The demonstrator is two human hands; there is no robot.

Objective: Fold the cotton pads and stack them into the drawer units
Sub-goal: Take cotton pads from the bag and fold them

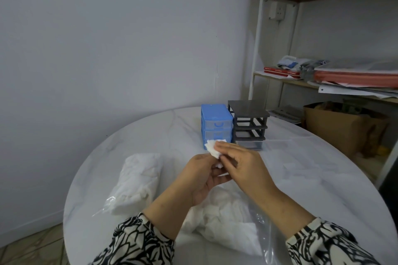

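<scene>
Both my hands hold one white cotton pad (212, 149) above the table's middle. My left hand (201, 176) grips its lower part from below, while my right hand (241, 164) pinches its right edge with thumb and fingers. The pad's upper part sticks out past my fingertips. Behind it stands a blue drawer unit (216, 123) with clear drawers, and right beside that a dark grey drawer unit (249, 123) whose upper slots have no drawers in them. A plastic bag of cotton pads (137, 180) lies at the left, and another bag of pads (226, 221) lies under my wrists.
The round white marble table (323, 189) bears flat clear things at the right (301, 170). A shelf rack (323, 79) with books and papers stands at the back right, with a brown paper bag (342, 129) below it. A plain wall is behind.
</scene>
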